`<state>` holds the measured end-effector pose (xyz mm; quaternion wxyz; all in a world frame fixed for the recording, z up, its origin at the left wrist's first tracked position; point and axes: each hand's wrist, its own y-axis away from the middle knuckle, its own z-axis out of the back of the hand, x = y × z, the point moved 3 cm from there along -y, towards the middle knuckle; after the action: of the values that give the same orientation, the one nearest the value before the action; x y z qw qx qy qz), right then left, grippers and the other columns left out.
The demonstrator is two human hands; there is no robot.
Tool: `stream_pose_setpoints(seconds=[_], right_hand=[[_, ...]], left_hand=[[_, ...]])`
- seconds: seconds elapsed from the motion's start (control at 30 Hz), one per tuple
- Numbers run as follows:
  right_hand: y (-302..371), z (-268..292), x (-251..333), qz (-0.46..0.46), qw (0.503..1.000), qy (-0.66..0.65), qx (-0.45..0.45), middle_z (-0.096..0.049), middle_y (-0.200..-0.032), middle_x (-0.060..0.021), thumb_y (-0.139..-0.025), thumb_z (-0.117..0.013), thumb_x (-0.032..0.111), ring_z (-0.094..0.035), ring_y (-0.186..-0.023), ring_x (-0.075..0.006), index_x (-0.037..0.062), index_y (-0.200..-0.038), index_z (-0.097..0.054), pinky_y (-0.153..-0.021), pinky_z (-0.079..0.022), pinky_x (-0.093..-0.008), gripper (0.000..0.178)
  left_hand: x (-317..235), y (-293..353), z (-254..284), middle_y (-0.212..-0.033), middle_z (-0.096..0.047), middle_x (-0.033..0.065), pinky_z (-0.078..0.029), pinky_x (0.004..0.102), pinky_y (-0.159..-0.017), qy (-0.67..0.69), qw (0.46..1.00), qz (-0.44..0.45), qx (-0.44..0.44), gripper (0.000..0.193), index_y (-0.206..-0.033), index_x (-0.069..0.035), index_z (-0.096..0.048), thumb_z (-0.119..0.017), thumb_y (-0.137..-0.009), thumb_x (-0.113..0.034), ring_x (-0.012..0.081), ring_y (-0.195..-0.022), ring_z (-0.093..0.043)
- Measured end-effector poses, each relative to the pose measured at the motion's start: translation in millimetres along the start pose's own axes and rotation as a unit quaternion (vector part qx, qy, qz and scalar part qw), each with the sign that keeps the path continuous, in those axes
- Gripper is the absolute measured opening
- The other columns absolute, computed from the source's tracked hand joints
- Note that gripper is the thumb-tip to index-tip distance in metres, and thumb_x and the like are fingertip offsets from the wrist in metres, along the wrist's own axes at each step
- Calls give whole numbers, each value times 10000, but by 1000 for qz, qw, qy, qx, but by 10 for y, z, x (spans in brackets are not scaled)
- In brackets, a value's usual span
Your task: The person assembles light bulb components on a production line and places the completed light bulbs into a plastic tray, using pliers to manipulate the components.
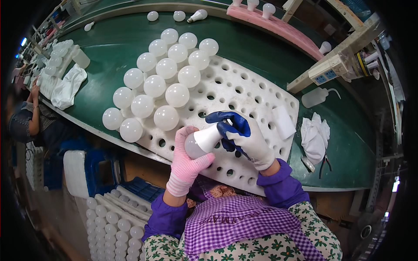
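Note:
My left hand, in a pink striped glove, is closed round the globe end of a white light bulb. The bulb is tilted, with its base up and to the right. My right hand, in a white glove with blue coated fingers, is closed on the base end, so the base is mostly hidden. Beneath both hands lies a white foam tray with rows of round holes. Several white bulbs stand globe-up in its left part.
A white cloth, pliers and a squeeze bottle lie at right on the green table. A post with a socket box rises behind. Loose bulbs lie at the back. Stacked bulb trays stand lower left; another person sits far left.

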<state>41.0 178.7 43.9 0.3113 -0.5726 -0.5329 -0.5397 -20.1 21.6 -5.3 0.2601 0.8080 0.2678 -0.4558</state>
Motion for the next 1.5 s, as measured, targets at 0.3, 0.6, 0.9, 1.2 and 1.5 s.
stream_pose_setpoints(seconds=[0.3, 0.6, 0.9, 1.2, 1.5], right_hand=[[-46, 53, 81, 49, 998, 45, -19, -653, -1045, -38, -896, -607, 43, -596, -773, -57, 5, -1175, -609, -592, -499, -206, 282], [-242, 482, 53, 185, 966, -7, -181, -642, -1127, -104, -883, -533, -57, -620, -979, -134, 1, -1355, -478, -797, -506, -241, 479], [-203, -42, -246, 0, 994, -100, 40, -649, -952, -57, -950, -554, 149, -609, -722, -78, 34, -1359, -485, -586, -480, -194, 431], [-89, -135, -73, 16, 998, -49, 26, -637, -923, -30, -879, -663, 74, -546, -699, -32, 6, -1211, -591, -592, -449, -183, 346], [-38, -114, 64, 127, 983, 105, 75, -648, -1154, -78, -812, -741, 81, -605, -1033, -138, -1, -1211, -595, -913, -484, -281, 433]], left_hand=[[-75, -57, -51, -932, -578, 78, -412, 196, -463, 259, 956, 137, 18, 564, -1234, -38, -430, -718, -764, -154, 116, -656, -575], [-551, -143, 218, -1106, -562, 109, -513, 285, -666, -546, 749, -251, -278, 659, -1301, -90, -479, -776, -714, -126, 186, -814, -610], [-417, -68, 226, -1248, -473, 122, -481, 350, -962, -111, 965, -192, -139, 769, -1301, -116, -339, -773, -676, -9, 243, -1121, -546], [-243, -36, 235, -1213, -487, 105, -509, 354, -912, -101, 982, -142, -78, 757, -1282, -108, -380, -791, -656, 1, 215, -1100, -547], [-190, -65, 252, -979, -596, 175, -448, 216, -425, 118, 992, 42, 27, 587, -1213, -35, -480, -758, -732, -222, 176, -555, -569]])
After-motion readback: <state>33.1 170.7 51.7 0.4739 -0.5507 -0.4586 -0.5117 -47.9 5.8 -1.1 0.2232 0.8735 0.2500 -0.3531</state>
